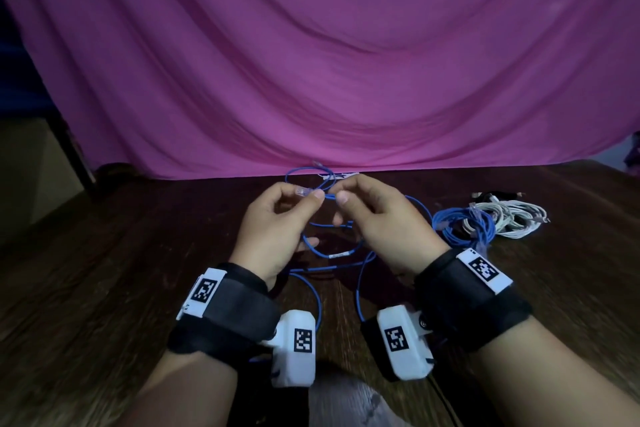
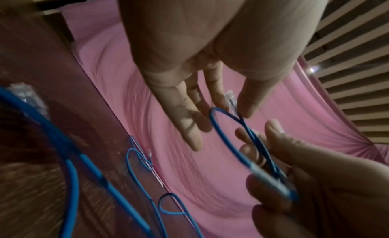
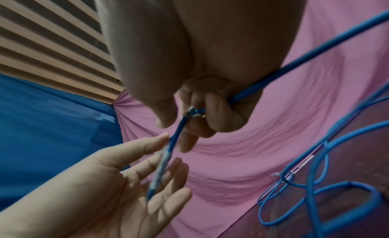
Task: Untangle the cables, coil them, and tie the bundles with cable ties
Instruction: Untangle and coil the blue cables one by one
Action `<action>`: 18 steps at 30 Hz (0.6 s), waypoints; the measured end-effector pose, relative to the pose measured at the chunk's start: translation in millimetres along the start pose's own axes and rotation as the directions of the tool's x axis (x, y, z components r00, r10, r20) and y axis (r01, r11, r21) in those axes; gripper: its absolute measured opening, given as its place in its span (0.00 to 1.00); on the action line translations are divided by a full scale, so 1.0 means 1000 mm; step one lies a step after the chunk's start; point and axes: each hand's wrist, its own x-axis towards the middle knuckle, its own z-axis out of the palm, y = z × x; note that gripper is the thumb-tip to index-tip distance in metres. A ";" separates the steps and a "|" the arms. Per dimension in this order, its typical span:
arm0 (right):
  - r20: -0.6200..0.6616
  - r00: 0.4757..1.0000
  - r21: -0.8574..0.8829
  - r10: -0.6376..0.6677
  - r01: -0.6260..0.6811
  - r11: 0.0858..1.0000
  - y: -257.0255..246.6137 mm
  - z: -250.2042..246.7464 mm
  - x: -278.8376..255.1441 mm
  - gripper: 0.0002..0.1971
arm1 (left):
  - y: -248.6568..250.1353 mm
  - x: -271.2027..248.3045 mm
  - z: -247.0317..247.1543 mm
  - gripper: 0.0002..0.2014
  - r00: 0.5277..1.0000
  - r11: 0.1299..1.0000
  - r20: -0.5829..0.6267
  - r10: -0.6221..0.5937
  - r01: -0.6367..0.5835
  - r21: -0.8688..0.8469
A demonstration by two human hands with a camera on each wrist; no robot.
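A thin blue network cable [image 1: 318, 302] sprawls in loose loops over the dark wooden table [image 1: 138, 253]. Both hands are raised above it, close together. My left hand [image 1: 310, 194] pinches the cable's clear plug [image 1: 304, 191] between thumb and forefinger, and its other fingers are spread. The left wrist view shows the plug [image 2: 231, 101] at the thumb tip, with a small cable loop [image 2: 211, 118] below it. My right hand [image 1: 341, 196] grips the same cable a little way along. In the right wrist view its fingers [image 3: 219, 111] are curled round the cable [image 3: 294, 66].
A coiled blue cable bundle [image 1: 457, 224] and a white cable bundle [image 1: 512, 218] lie on the table to the right. A pink cloth [image 1: 311, 62] hangs behind the table's far edge. A small pale strip [image 1: 337, 176] lies near that edge.
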 end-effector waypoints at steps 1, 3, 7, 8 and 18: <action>0.010 1.000 -0.004 0.004 -0.004 1.000 0.000 -0.001 0.000 0.03 | 0.001 0.001 -0.001 0.05 1.000 0.999 -0.026 0.009 -0.010 -0.033; 0.019 1.000 -0.027 -0.007 0.007 1.000 0.001 0.000 0.000 0.03 | 0.004 0.004 -0.005 0.05 0.998 0.993 -0.060 -0.009 0.002 -0.117; 0.022 0.999 -0.060 -0.023 0.025 0.998 0.003 -0.003 0.002 0.02 | 0.007 0.005 -0.007 0.04 0.997 0.980 -0.053 -0.049 0.037 -0.194; 0.029 0.999 -0.055 -0.015 0.017 0.998 0.005 -0.004 0.003 0.03 | 0.006 0.004 -0.006 0.04 0.997 0.980 -0.062 -0.041 0.028 -0.198; -0.013 0.996 -0.369 -0.090 0.079 0.926 0.012 -0.011 0.002 0.05 | -0.008 0.008 -0.006 0.08 0.937 0.881 -0.068 0.343 -0.296 0.369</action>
